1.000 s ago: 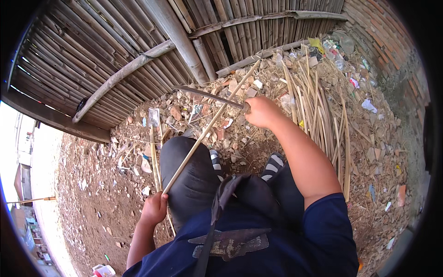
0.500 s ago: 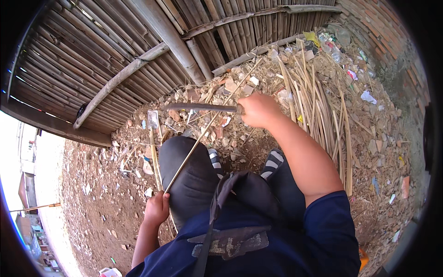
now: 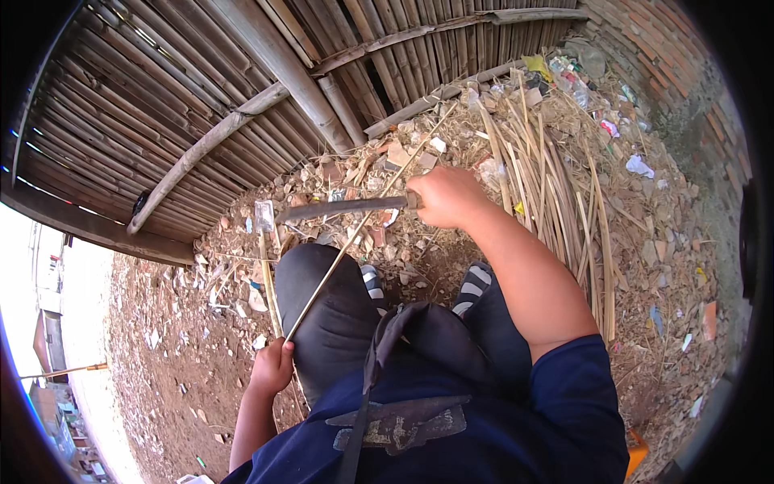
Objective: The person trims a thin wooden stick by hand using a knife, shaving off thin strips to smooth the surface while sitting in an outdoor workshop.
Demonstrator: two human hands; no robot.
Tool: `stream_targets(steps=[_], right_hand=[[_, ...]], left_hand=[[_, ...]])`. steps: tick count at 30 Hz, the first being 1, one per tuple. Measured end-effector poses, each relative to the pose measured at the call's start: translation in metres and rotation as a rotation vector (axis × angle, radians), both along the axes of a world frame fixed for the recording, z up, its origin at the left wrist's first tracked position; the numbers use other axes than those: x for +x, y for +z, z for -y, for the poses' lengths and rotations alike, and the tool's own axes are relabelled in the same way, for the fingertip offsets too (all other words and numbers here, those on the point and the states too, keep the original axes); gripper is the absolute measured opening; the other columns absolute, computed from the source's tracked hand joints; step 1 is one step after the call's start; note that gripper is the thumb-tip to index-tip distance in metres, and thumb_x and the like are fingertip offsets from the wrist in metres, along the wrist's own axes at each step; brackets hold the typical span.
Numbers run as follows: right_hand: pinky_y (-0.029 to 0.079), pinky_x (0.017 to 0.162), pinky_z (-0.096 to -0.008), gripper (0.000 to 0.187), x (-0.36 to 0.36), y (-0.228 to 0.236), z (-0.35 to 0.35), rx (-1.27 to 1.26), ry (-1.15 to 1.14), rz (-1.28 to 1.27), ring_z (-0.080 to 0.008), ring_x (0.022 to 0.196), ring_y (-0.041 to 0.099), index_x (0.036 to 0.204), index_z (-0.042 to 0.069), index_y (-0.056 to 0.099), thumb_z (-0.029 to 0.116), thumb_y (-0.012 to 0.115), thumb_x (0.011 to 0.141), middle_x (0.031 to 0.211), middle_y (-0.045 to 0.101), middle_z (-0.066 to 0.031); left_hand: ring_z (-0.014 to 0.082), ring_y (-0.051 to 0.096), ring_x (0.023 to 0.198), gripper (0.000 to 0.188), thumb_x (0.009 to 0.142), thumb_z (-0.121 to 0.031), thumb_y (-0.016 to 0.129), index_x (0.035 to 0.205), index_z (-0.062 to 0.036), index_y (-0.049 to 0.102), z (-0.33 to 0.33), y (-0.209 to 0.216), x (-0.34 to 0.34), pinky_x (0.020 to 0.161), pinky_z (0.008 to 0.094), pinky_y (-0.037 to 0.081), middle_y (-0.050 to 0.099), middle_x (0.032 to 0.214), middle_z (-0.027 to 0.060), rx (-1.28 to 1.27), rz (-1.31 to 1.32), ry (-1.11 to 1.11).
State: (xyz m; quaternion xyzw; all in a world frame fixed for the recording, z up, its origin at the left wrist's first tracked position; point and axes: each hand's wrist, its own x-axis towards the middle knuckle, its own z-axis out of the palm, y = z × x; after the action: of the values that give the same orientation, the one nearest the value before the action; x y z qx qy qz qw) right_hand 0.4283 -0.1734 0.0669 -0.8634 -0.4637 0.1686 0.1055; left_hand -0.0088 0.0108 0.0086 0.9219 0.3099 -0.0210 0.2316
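Observation:
My left hand (image 3: pixel 272 368) is closed round the lower end of a long thin bamboo strip (image 3: pixel 324 282), beside my left knee. The strip slants up and away to the right across the knee, its far end over the rubble near the fence. In my right hand (image 3: pixel 447 198) is the handle of a machete (image 3: pixel 343 209), its dark blade pointing left and lying across the strip. Whether blade and strip touch, I cannot tell. Several split bamboo strips (image 3: pixel 556 202) lie in a loose bundle right of my right hand.
A bamboo fence (image 3: pixel 193 105) stands ahead and left, a brick wall (image 3: pixel 685 73) at the right. Stones, litter and dry straw cover the ground (image 3: pixel 185 355). More strips (image 3: pixel 268 286) lie left of my left knee. Something orange (image 3: pixel 637 453) shows at the lower right.
My right hand has come slightly nearer and left, and the machete blade has swung lower, its tip nearer to me. My left hand still grips the strip in nearly the same place.

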Motion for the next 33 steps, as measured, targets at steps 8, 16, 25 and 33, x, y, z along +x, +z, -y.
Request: stream_targets(steps=[8, 16, 25, 33], right_hand=[[0.056, 0.085, -0.0459, 0.024, 0.056, -0.035, 0.01, 0.109, -0.336, -0.161, -0.0348, 0.094, 0.07, 0.107, 0.007, 0.069, 0.016, 0.066, 0.085, 0.099, 0.072, -0.0162], [0.057, 0.081, -0.0469, 0.015, 0.002, -0.01, -0.003, 0.002, 0.123, 0.01, -0.0312, 0.089, 0.071, 0.097, 0.012, 0.071, 0.018, 0.069, 0.083, 0.092, 0.072, -0.0123], [0.056, 0.08, -0.0446, 0.015, 0.052, -0.03, 0.02, 0.232, -0.352, -0.105, -0.0293, 0.088, 0.07, 0.098, 0.011, 0.07, 0.017, 0.067, 0.085, 0.09, 0.071, -0.0109], [0.057, 0.077, -0.0443, 0.011, 0.021, 0.005, 0.007, -0.106, -0.018, -0.108, -0.0243, 0.082, 0.068, 0.091, 0.012, 0.069, 0.015, 0.066, 0.081, 0.085, 0.068, -0.0081]], left_hand=[[0.0516, 0.061, 0.07, 0.037, 0.105, -0.03, 0.05, 0.081, -0.0015, 0.054, -0.003, 0.004, 0.002, 0.061, 0.0575, 0.046, 0.061, 0.069, 0.0265, 0.021, -0.046, 0.005], [0.052, 0.061, 0.072, 0.04, 0.105, -0.032, 0.049, 0.082, -0.0008, 0.056, -0.008, 0.005, -0.003, 0.064, 0.0569, 0.046, 0.061, 0.07, 0.0275, -0.052, -0.034, 0.0], [0.0516, 0.062, 0.074, 0.041, 0.106, -0.033, 0.047, 0.083, -0.0002, 0.057, -0.009, 0.004, 0.003, 0.064, 0.0559, 0.047, 0.061, 0.071, 0.0283, -0.069, -0.002, 0.017], [0.052, 0.061, 0.067, 0.034, 0.104, -0.028, 0.051, 0.082, -0.0023, 0.053, -0.004, -0.005, -0.007, 0.06, 0.0581, 0.046, 0.06, 0.066, 0.0276, 0.04, 0.004, -0.002]])
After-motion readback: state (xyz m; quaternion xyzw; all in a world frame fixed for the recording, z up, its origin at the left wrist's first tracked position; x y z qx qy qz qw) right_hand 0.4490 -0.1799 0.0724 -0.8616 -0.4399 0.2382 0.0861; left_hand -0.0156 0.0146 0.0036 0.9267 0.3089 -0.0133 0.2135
